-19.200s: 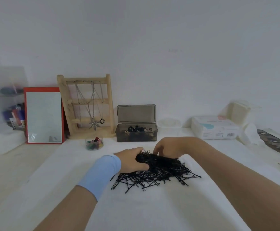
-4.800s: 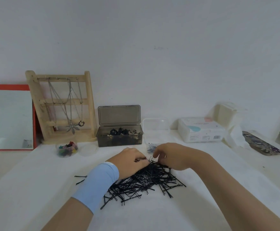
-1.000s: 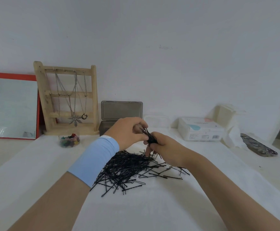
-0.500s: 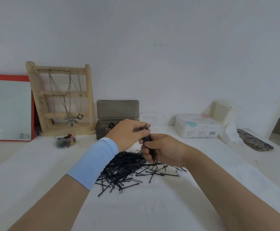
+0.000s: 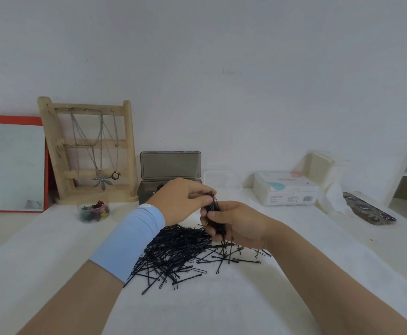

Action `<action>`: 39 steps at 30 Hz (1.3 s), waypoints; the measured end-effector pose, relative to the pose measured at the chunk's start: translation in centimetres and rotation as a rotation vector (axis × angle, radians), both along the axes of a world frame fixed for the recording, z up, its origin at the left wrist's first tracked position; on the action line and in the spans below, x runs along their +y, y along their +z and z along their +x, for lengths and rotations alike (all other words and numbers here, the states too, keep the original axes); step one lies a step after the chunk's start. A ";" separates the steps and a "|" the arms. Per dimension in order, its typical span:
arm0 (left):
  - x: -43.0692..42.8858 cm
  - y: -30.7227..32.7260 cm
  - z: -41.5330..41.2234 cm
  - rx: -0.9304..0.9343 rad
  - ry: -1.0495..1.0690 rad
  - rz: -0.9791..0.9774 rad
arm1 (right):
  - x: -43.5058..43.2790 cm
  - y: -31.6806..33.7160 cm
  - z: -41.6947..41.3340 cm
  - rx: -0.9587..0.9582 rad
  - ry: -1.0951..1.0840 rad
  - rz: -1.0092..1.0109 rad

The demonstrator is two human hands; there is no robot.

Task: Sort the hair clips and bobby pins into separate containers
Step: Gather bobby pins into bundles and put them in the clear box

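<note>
A pile of black bobby pins (image 5: 173,255) lies on the white table in front of me. Above its far edge my right hand (image 5: 236,223) grips an upright bundle of bobby pins (image 5: 213,209). My left hand (image 5: 183,204), with a light blue wrist sleeve, pinches the top of that same bundle. Behind the hands stands a smoky grey box (image 5: 171,165) with its lid raised; its contents are mostly hidden. A small clear container (image 5: 222,180) sits to its right. A clear round cup of coloured hair clips (image 5: 94,212) stands at the left.
A wooden jewellery stand (image 5: 88,151) with necklaces and a red-framed mirror (image 5: 11,163) lean at the back left. A white wipes pack (image 5: 286,191), a white box (image 5: 328,168) and a patterned flat case (image 5: 368,211) are at the back right.
Both hands rose from the pile with a bundle of bobby pins about a second ago; since then the bundle has turned more upright between them and the hands have barely shifted.
</note>
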State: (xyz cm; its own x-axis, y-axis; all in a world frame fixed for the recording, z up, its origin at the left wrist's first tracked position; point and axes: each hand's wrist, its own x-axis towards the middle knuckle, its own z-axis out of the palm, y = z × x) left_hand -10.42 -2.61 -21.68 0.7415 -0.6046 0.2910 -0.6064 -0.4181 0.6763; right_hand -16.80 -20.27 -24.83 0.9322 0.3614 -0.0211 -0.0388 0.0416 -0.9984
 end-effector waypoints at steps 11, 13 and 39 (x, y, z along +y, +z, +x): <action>0.4 -0.6 0.6 0.049 -0.067 0.066 | 0.0 0.0 0.1 0.014 0.080 -0.094; 0.3 -0.5 0.3 0.110 -0.115 -0.009 | 0.0 0.1 0.1 0.011 0.057 -0.080; -1.9 1.5 -1.9 1.108 -0.003 -0.621 | -0.4 3.3 0.5 -0.276 -0.447 0.413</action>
State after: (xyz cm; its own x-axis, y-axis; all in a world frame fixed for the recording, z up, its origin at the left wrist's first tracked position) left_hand -12.35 -4.53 -20.22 0.7672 -0.5918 -0.2474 0.4070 0.1510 0.9009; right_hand -16.29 -20.63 -21.51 0.9453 -0.1340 0.2973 0.3261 0.3752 -0.8677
